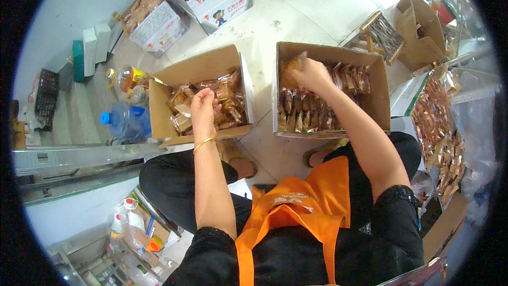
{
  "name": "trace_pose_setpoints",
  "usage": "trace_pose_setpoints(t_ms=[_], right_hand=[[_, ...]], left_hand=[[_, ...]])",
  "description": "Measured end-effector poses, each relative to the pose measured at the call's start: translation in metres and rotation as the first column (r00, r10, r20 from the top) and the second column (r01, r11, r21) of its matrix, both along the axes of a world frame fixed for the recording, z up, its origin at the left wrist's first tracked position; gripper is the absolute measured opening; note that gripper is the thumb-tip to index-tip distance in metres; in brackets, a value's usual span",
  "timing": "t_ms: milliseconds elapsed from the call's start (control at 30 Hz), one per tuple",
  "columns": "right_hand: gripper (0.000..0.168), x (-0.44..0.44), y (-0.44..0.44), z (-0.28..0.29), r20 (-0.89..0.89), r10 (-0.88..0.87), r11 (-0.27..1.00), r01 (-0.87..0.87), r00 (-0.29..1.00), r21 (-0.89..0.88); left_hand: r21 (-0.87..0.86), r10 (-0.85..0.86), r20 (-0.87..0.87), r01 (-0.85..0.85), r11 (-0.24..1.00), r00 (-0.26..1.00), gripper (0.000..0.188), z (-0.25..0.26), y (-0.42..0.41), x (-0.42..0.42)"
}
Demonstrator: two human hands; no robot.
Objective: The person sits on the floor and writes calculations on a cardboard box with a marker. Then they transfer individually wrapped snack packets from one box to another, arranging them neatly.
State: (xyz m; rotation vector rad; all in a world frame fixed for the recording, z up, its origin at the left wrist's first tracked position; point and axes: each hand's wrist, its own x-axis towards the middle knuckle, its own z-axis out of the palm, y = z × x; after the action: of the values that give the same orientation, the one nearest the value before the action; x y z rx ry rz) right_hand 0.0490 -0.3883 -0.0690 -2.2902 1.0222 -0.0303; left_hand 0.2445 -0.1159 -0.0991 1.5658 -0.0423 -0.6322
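Two cardboard boxes stand side by side on the floor before me. Over the left cardboard box (190, 63) is my left hand (204, 105), its fingers bent above loosely heaped brown clear-wrapped packets (232, 109); whether it grips one I cannot tell. My right hand (307, 72) reaches into the far left corner of the right cardboard box (333, 51), at a blurred brown packet (291, 72); its grip is blurred. Rows of upright brown packets (309, 111) fill much of that right box.
White cartons (222, 8) of similar packets stand at the far left. A blue water bottle (125, 121) and an oil bottle (129, 78) sit left of the left box. At the right are an open carton (420, 35), a wooden stool (373, 43) and heaped packets (436, 127).
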Motion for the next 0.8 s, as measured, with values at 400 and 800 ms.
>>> trace_pose_setpoints(t_ms=[400,800], right_hand=[[0.03,0.073,-0.006,-0.08,-0.396,-0.066,0.98,-0.017,0.916,-0.2],[0.033,-0.121,0.029,0.04,0.037,-0.248,0.969,0.247,0.968,0.027]], left_hand=[[-0.042,0.065,-0.081,-0.069,0.997,0.995,0.024,-0.005,0.01,0.014],[-0.131,0.075,-0.058,-0.082,0.988,0.995,0.029,-0.009,0.028,0.021]])
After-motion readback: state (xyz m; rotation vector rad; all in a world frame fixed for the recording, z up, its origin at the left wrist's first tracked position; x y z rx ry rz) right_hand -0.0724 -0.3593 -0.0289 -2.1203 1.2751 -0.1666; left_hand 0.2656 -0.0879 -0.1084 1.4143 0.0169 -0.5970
